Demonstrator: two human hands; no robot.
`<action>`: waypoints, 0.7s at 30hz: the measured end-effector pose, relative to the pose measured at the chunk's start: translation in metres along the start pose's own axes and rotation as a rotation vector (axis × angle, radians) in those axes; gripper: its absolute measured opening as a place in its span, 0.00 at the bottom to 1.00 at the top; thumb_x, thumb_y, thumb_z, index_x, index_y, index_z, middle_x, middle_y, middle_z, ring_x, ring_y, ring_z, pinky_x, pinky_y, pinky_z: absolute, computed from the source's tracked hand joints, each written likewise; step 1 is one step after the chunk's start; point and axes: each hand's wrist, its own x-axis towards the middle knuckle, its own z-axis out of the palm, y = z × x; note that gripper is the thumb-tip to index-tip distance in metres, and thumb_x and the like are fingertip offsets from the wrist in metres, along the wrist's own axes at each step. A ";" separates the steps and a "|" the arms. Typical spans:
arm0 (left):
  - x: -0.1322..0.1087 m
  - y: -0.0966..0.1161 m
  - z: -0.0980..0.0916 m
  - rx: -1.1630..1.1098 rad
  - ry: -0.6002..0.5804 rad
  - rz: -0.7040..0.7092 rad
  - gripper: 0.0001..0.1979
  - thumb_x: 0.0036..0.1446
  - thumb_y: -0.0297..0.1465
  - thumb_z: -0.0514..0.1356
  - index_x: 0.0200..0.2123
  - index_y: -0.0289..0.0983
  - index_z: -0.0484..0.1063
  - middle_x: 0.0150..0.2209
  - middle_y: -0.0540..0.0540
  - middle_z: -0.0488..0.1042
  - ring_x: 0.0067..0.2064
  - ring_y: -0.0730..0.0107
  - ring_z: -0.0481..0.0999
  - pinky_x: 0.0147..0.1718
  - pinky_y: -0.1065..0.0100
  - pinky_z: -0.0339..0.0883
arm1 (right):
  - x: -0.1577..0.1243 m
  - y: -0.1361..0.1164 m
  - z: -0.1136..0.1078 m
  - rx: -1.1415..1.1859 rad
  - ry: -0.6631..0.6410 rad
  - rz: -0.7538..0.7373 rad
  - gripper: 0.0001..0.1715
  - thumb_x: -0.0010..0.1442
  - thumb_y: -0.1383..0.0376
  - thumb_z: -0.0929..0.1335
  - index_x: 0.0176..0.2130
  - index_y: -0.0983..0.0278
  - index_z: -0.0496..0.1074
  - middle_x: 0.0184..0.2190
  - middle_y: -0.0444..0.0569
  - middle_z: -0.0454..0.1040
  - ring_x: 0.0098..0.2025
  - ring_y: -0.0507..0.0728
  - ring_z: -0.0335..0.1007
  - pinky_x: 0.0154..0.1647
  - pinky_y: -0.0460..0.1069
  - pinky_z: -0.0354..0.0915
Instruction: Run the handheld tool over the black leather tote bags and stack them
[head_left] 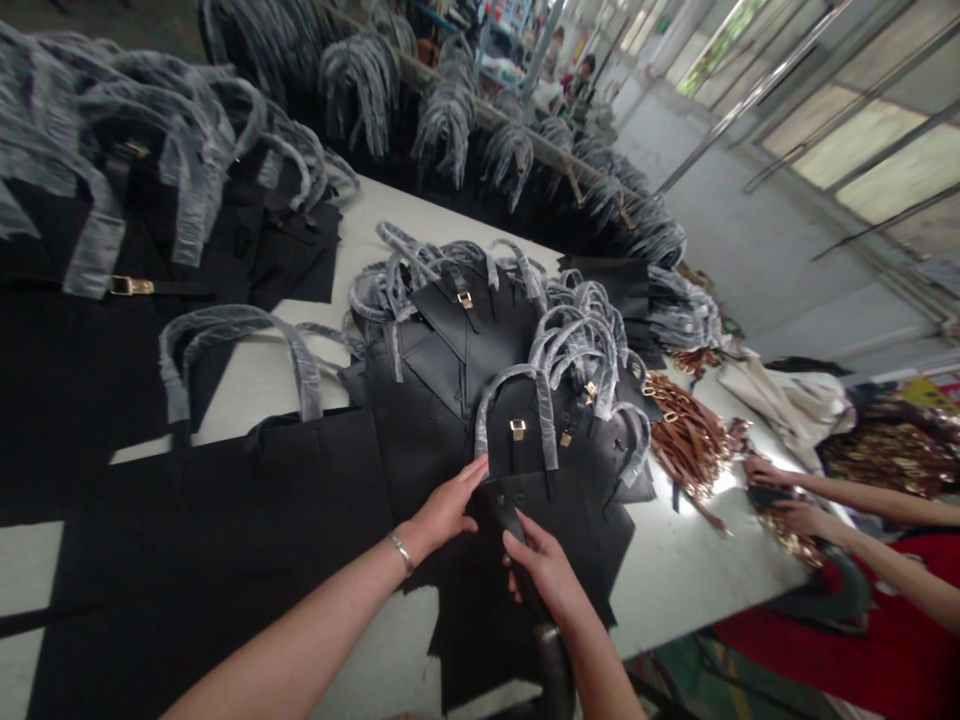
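Observation:
My left hand [444,515] is stretched out flat, its fingertips by the foot of a plastic-wrapped bag handle [516,372]; a bracelet is on the wrist. My right hand [544,562] is wrapped round a long black tool [551,660] with a thick, tube-like rear part, whose kind I cannot make out. Its front end lies over the top edge of a black bag panel [517,580], close to my left fingers. Behind it, a black piece with a gold buckle [517,430] rests against a pile of black bag panels [409,390] with wrapped handles.
A large black panel [300,500] spreads over the white table [675,600] at left. More wrapped handles [180,150] are heaped at far left, others hang from a rail behind. Brown straps [694,440] lie at right, near a co-worker's hands [795,500].

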 end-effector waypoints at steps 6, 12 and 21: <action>-0.003 0.000 0.002 -0.016 -0.003 0.004 0.53 0.44 0.21 0.66 0.67 0.48 0.40 0.68 0.38 0.45 0.50 0.56 0.75 0.41 0.59 0.75 | -0.017 0.002 -0.015 0.023 0.193 -0.064 0.46 0.54 0.50 0.70 0.64 0.63 0.56 0.23 0.39 0.69 0.17 0.49 0.64 0.15 0.44 0.62; -0.025 0.002 -0.003 0.132 0.201 -0.106 0.33 0.52 0.22 0.61 0.60 0.42 0.56 0.62 0.40 0.57 0.39 0.70 0.75 0.43 0.61 0.74 | -0.060 0.041 -0.037 -0.097 0.117 0.076 0.48 0.50 0.50 0.72 0.63 0.66 0.58 0.23 0.40 0.70 0.16 0.50 0.65 0.13 0.44 0.61; -0.044 0.025 0.014 0.451 0.113 0.009 0.05 0.62 0.28 0.56 0.41 0.39 0.70 0.38 0.46 0.70 0.41 0.65 0.70 0.41 0.63 0.71 | -0.038 0.034 -0.026 -0.070 0.015 0.024 0.43 0.53 0.53 0.70 0.63 0.63 0.58 0.24 0.41 0.71 0.15 0.49 0.65 0.12 0.43 0.60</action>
